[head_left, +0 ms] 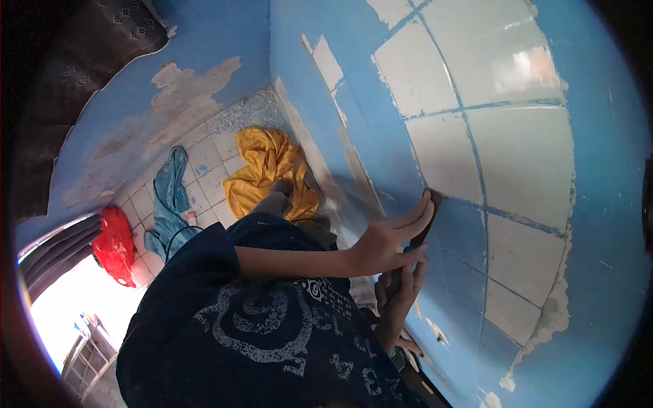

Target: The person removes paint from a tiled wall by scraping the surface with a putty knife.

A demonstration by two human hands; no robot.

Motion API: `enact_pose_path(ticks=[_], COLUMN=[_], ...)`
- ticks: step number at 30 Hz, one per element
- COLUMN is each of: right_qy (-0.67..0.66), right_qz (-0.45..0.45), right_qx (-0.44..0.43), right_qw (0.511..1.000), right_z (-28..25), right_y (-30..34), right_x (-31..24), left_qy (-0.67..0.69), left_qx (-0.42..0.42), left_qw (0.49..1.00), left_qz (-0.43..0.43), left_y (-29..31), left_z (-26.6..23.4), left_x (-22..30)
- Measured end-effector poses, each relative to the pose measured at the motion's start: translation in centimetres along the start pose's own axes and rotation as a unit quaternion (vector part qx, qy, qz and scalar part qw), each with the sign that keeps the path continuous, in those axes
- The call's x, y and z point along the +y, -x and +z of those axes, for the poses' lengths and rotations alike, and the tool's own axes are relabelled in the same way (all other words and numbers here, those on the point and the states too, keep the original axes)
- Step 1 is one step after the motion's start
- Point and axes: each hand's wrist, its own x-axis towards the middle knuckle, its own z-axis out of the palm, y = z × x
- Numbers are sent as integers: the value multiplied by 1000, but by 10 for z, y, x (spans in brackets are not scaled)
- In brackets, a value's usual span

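A dark flat scraper [420, 232] lies slantwise against the tiled wall, its upper end at the edge between bare white tile [445, 153] and blue-painted tile [457, 234]. My left hand [377, 246] reaches across from the left, fingers stretched along the scraper's upper part and pressing it. Lower down, my right hand [406, 289] is closed round the scraper's lower part; the palm side is partly hidden. Blue paint is gone from several tiles above and right of my hands, leaving ragged paint edges and blue grout lines.
On the tiled floor [198, 158] lie a yellow cloth [265, 163], a teal cloth [170, 187] and a red cloth [115, 245]. A dark curtain [58, 255] hangs beside a bright opening with a metal frame [88, 357]. The far blue wall has a peeled patch [180, 98].
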Motion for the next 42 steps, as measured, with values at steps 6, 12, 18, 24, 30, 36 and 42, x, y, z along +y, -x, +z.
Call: enact_pose_path(ticks=[6, 12, 18, 24, 30, 36, 42], right_qy=[-5, -52, 13, -35, -53, 23, 53], right_qz=[-25, 21, 9, 35, 30, 2, -36], right_qx=[5, 57, -9, -29, -4, 43, -11], right_qw=[1000, 997, 1000, 998, 998, 999, 998], right_z=[-7, 1, -25, -1, 5, 17, 39], right_y=[-4, 6, 12, -19, -8, -13, -37], right_x=[14, 7, -3, 3, -3, 13, 6], left_qy=[21, 23, 53, 1, 9, 47, -21], left_qx=[-13, -26, 24, 39, 49, 7, 33], left_qw=[1000, 999, 998, 999, 999, 998, 999], left_qz=[-10, -9, 12, -18, 10, -30, -9], left_y=[3, 2, 12, -3, -7, -7, -34], left_z=[3, 6, 20, 6, 4, -13, -38], left_x=[3, 6, 17, 13, 4, 0, -11])
